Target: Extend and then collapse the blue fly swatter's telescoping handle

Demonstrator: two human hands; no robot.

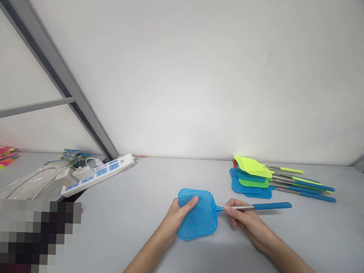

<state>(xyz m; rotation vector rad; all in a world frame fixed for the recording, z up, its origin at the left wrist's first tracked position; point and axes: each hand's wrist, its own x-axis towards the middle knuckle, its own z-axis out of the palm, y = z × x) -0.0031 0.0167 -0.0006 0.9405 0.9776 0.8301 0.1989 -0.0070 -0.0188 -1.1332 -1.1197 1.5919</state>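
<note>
A blue fly swatter (201,220) is held above the grey table, its perforated head to the left and its blue grip to the right. My left hand (177,216) is closed on the left side of the head, thumb on top and the other fingers hidden underneath. At the metal shaft, close to the neck, my right hand (245,217) pinches with thumb and fingers. Beyond the right hand lies a pile of yellow, green and blue fly swatters (254,176), their handles also pointing right.
A white power strip (108,171) with plugs and cables lies at the left, near a grey metal frame post (89,116). Farther left are colourful items (0,158) and clear plastic (32,184). A white wall stands behind the table (136,215). The lower left corner is pixelated.
</note>
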